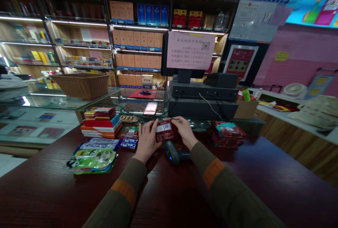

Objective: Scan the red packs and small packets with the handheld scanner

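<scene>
A dark red packet (165, 130) with a white barcode label is held just above the counter, label side up. My left hand (148, 140) grips its left edge, with the fingers bent over the side. At the upper right corner, my right hand (185, 131) pinches the packet between thumb and fingers. Below the packet, a black barcode scanner (173, 153) with a lit blue light lies on the counter, close under my right wrist. To the left of my left hand are small purple packets (128, 142).
Stacked boxes (101, 125), a green panda-print pack (92, 159) and silvery-blue packets (100, 144) lie at left. A pile of dark red packets (227, 133) sits at right. Behind stand a cash register (203, 90), a lit phone (150, 109) and a wicker basket (81, 85).
</scene>
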The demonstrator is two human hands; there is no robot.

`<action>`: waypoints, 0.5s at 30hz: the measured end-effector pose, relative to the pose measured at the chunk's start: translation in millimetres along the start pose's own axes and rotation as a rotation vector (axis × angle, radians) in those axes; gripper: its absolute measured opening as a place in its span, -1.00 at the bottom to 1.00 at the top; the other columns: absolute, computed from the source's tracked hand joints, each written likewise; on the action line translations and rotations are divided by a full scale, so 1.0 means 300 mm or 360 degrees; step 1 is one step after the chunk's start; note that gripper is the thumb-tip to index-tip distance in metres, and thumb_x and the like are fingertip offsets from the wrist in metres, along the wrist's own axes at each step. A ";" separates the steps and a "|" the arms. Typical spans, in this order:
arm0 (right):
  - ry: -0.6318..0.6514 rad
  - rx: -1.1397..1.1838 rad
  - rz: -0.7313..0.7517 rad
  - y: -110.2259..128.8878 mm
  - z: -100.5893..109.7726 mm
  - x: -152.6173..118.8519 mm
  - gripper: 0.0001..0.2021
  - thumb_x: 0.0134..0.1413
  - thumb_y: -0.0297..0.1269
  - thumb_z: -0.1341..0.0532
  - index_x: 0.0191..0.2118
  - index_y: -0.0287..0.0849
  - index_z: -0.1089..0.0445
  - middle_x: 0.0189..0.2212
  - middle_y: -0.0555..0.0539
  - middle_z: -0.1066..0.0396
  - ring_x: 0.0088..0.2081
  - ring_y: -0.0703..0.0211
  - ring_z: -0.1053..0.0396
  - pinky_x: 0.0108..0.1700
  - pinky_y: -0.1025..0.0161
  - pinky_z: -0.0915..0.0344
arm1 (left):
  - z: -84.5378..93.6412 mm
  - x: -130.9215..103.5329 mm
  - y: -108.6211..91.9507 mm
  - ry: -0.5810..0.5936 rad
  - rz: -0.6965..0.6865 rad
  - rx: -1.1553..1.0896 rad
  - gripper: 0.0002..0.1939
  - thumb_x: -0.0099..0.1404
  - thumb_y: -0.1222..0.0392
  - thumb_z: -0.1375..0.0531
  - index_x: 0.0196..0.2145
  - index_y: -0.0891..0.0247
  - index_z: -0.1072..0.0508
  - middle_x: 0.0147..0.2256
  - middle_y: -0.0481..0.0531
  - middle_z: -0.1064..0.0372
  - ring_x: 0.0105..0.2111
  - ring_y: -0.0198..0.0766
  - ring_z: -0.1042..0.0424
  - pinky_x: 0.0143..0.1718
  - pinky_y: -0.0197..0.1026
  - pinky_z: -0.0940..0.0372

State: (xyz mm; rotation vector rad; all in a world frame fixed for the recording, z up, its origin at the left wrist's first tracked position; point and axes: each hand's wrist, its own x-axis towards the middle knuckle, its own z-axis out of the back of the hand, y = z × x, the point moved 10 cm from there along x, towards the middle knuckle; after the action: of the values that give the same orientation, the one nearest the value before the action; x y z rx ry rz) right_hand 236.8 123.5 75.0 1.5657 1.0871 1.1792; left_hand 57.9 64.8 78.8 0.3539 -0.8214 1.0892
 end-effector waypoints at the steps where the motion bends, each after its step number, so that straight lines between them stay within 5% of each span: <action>1: 0.0012 -0.0010 -0.0001 -0.001 -0.003 0.001 -0.69 -0.26 -0.04 -0.38 -0.38 -0.13 -0.47 -0.49 0.00 -0.48 -0.43 0.14 -0.38 -0.40 0.24 -0.30 | 0.001 -0.001 0.001 -0.0003 0.0012 0.0001 -0.09 0.14 0.09 -0.32 0.37 0.22 -0.06 0.19 0.27 -0.23 0.22 0.11 -0.21 0.37 0.32 0.16; 15: 0.0231 -0.0050 -0.0068 -0.011 -0.005 -0.016 -0.60 -0.09 -0.05 -0.35 -0.11 -0.10 -0.51 -0.24 -0.06 -0.59 -0.19 0.06 -0.52 -0.13 0.15 -0.42 | 0.007 -0.004 0.027 -0.0079 0.0085 -0.0019 -0.14 0.09 0.17 -0.31 0.31 0.24 -0.14 0.16 0.25 -0.24 0.22 0.09 -0.21 0.37 0.27 0.09</action>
State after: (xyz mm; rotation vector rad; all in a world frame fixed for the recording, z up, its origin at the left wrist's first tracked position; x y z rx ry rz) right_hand 234.0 119.9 71.2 1.4441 1.1844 1.2905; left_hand 49.5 66.4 78.3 0.3514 -0.8851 1.1284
